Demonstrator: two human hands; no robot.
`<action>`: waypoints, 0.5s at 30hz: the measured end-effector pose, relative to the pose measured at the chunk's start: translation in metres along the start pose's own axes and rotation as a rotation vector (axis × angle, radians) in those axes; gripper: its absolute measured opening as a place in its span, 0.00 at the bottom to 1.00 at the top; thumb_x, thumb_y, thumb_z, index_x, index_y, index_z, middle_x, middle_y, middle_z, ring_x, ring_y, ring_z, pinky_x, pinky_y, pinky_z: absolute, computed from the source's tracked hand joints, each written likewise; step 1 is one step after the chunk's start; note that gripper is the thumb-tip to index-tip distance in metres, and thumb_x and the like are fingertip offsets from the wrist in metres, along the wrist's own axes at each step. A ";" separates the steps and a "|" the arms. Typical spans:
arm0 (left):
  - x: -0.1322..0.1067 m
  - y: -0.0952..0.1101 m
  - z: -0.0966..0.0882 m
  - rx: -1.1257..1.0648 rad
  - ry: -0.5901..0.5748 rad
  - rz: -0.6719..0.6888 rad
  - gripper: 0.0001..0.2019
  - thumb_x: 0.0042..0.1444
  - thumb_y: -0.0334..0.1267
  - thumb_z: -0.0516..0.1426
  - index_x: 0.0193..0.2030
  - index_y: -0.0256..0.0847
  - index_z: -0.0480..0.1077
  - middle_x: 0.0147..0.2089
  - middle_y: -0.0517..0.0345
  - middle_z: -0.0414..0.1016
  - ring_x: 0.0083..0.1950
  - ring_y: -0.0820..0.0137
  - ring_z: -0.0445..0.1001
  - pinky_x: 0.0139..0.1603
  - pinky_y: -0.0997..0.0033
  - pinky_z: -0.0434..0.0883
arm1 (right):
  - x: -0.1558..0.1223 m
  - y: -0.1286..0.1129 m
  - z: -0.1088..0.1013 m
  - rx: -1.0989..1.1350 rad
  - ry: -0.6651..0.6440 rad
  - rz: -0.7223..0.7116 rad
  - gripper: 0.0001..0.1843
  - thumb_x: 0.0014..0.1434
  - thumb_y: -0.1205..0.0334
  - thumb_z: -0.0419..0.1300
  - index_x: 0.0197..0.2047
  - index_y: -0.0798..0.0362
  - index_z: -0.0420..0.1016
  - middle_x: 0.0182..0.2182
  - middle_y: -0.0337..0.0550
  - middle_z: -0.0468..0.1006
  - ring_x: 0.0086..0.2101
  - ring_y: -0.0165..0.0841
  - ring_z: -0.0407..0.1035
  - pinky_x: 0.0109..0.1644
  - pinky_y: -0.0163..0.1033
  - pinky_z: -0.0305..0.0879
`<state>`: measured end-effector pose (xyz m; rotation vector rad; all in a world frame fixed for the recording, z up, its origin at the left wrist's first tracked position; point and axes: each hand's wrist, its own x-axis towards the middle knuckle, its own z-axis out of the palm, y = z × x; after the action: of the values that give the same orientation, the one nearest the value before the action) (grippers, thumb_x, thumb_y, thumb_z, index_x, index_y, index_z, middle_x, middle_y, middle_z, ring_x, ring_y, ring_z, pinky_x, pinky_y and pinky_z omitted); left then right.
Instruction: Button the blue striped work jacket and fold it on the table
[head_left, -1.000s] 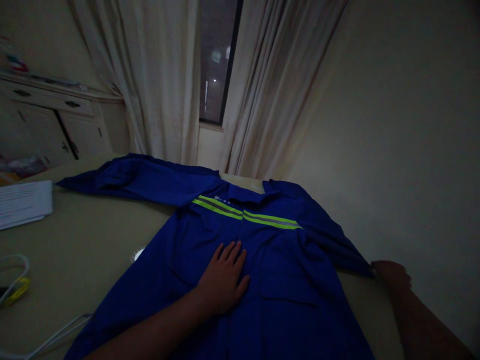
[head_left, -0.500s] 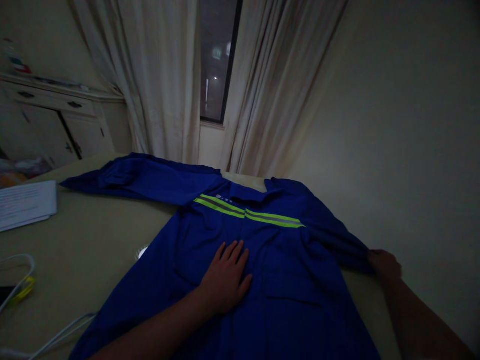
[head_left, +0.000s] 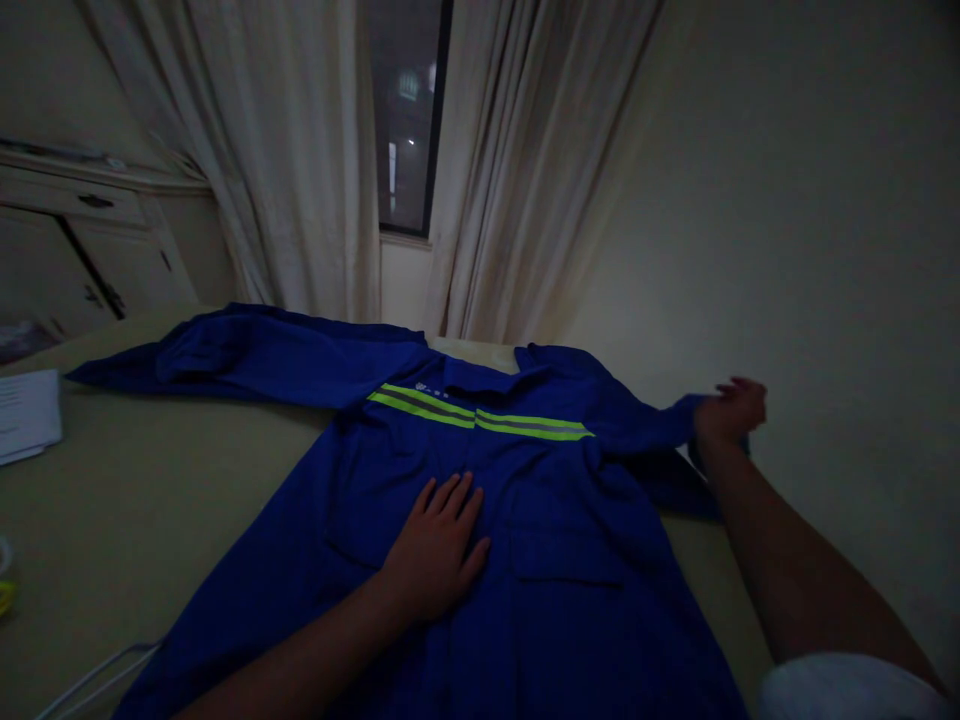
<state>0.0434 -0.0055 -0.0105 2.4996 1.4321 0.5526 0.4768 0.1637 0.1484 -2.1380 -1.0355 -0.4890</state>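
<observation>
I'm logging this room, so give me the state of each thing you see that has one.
Blue jacket: spread out, front up
Left hand: flat on the jacket
Right hand: at a sleeve, grip unclear
That sleeve: partly lifted
Other sleeve: outstretched
Curtains: parted
Papers: stacked flat

Clock centred on jacket (head_left: 570,640), 12 = far side. Widest lane: counter (head_left: 217,470) at 9 o'clock, between jacket body and paper (head_left: 30,415); spread sleeve (head_left: 300,360) bounds it at 10. Cable (head_left: 105,680) cuts across at 8. Centre blocked by left hand (head_left: 435,560) lying flat, its forearm over 7. 2 o'clock tight: right hand (head_left: 731,412) with wall (head_left: 840,250) behind. 4: narrow gap, jacket to right forearm.
</observation>
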 end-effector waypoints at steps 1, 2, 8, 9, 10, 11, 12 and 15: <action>0.000 0.000 0.000 -0.002 0.002 0.002 0.32 0.70 0.57 0.44 0.75 0.46 0.58 0.79 0.48 0.54 0.78 0.53 0.53 0.78 0.42 0.48 | -0.001 -0.021 -0.001 0.026 -0.009 -0.122 0.33 0.60 0.74 0.47 0.69 0.63 0.65 0.54 0.65 0.77 0.57 0.41 0.69 0.62 0.44 0.61; 0.000 -0.001 0.001 -0.001 0.003 0.002 0.32 0.70 0.57 0.45 0.75 0.46 0.58 0.79 0.48 0.54 0.78 0.53 0.53 0.78 0.41 0.48 | -0.007 -0.044 0.000 0.066 -0.037 -0.258 0.32 0.60 0.75 0.48 0.67 0.58 0.68 0.56 0.57 0.77 0.59 0.38 0.66 0.65 0.41 0.57; 0.000 -0.001 0.000 -0.001 -0.002 -0.008 0.31 0.70 0.56 0.46 0.75 0.45 0.59 0.79 0.48 0.54 0.78 0.53 0.54 0.78 0.41 0.49 | -0.139 -0.150 0.032 0.403 -0.605 -1.395 0.31 0.61 0.80 0.48 0.61 0.51 0.75 0.57 0.48 0.77 0.57 0.39 0.67 0.67 0.47 0.60; 0.000 -0.001 -0.001 -0.020 0.007 -0.016 0.31 0.70 0.56 0.47 0.75 0.45 0.59 0.79 0.48 0.54 0.78 0.53 0.54 0.77 0.42 0.51 | -0.167 -0.155 0.041 0.465 -0.643 -1.435 0.30 0.61 0.80 0.49 0.62 0.50 0.74 0.59 0.48 0.75 0.59 0.39 0.67 0.67 0.48 0.61; 0.001 -0.002 -0.002 -0.049 0.026 -0.032 0.31 0.70 0.56 0.47 0.74 0.44 0.59 0.79 0.48 0.54 0.78 0.54 0.54 0.77 0.43 0.53 | -0.193 -0.156 0.049 0.527 -0.667 -1.447 0.30 0.61 0.79 0.50 0.63 0.50 0.73 0.62 0.49 0.73 0.60 0.39 0.66 0.67 0.49 0.61; 0.001 -0.004 -0.003 -0.086 0.053 -0.053 0.30 0.70 0.55 0.48 0.74 0.44 0.59 0.78 0.48 0.55 0.77 0.55 0.55 0.76 0.45 0.56 | -0.215 -0.155 0.057 0.576 -0.677 -1.439 0.30 0.62 0.79 0.51 0.63 0.50 0.73 0.63 0.49 0.71 0.61 0.39 0.65 0.67 0.49 0.62; 0.002 -0.005 -0.004 -0.128 0.086 -0.081 0.29 0.71 0.54 0.48 0.73 0.44 0.60 0.78 0.48 0.56 0.77 0.56 0.55 0.76 0.47 0.58 | -0.233 -0.152 0.063 0.613 -0.673 -1.414 0.30 0.62 0.78 0.51 0.63 0.50 0.72 0.64 0.50 0.71 0.62 0.39 0.65 0.67 0.49 0.63; 0.004 -0.014 -0.006 -0.264 0.182 -0.182 0.26 0.71 0.50 0.48 0.71 0.42 0.61 0.74 0.46 0.61 0.76 0.58 0.58 0.75 0.50 0.59 | -0.254 -0.140 0.074 0.633 -0.616 -1.263 0.25 0.65 0.71 0.56 0.64 0.49 0.72 0.63 0.52 0.72 0.61 0.42 0.66 0.66 0.51 0.64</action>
<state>0.0314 0.0052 -0.0089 2.1358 1.5175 0.8873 0.2140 0.1445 0.0070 -0.8532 -2.4531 0.0235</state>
